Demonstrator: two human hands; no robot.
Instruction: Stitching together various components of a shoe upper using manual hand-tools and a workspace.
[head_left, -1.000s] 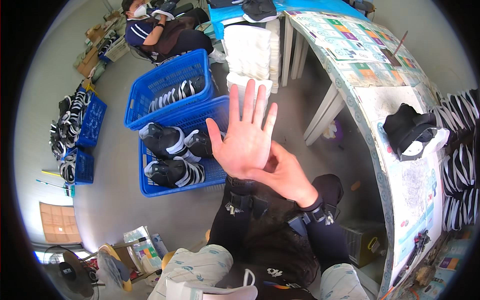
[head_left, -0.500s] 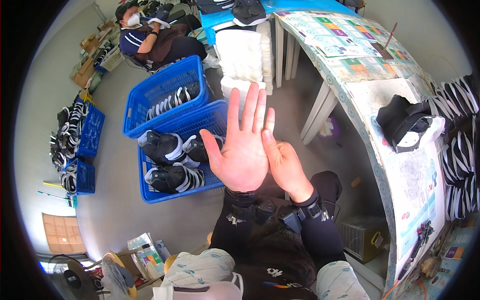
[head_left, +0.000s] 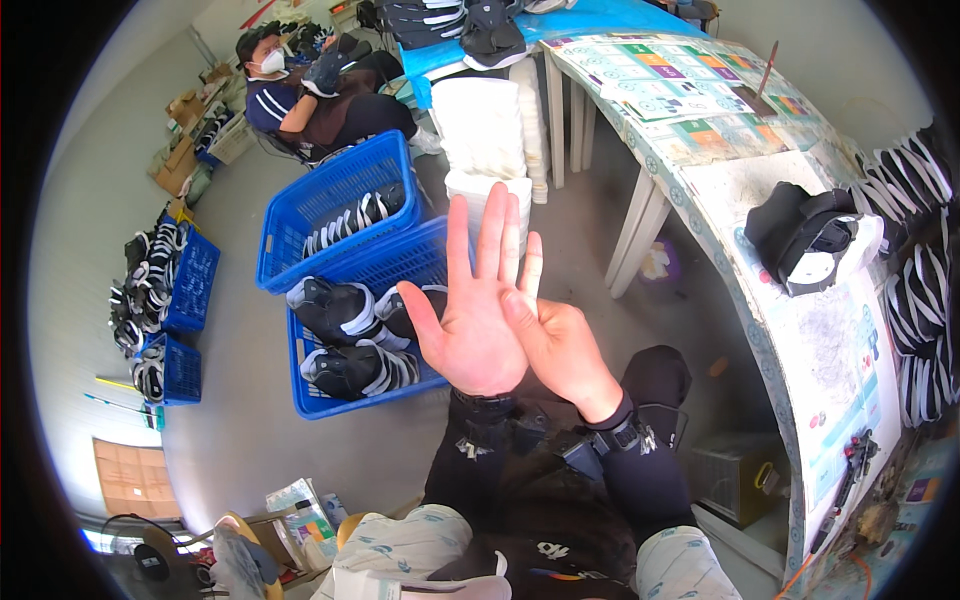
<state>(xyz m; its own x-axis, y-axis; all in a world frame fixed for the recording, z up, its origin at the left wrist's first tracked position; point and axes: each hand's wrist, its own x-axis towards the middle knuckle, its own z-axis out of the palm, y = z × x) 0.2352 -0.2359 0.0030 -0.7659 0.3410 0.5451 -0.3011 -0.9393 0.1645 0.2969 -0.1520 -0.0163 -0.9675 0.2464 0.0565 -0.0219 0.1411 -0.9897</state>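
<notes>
My left hand (head_left: pixel 470 325) is held up with its palm toward me, fingers stretched out and spread, holding nothing. From the little-finger side my right hand (head_left: pixel 568 348) closes around it, with the thumb lying on the palm and the other fingers hidden behind. Dark straps with small devices circle both wrists. Just beyond and to the left of my hands, a blue basket (head_left: pixel 318 403) holds several black-and-white shoes (head_left: pixel 342 370). A second blue basket (head_left: pixel 275 245) behind it contains a row of similar shoes.
A long paper-covered table (head_left: pixel 720 150) curves along the right, carrying a black-and-white shoe (head_left: pixel 815 240). White stacked material (head_left: pixel 478 125) stands ahead. Stacked shoe parts (head_left: pixel 915 300) line the far right. A seated co-worker (head_left: pixel 300 105) handles a shoe at the back left. More loaded baskets (head_left: pixel 190 285) stand left.
My right thumb has slid farther across the left palm. The scene sits slightly shifted in the view. The co-worker has raised the shoe and turned.
</notes>
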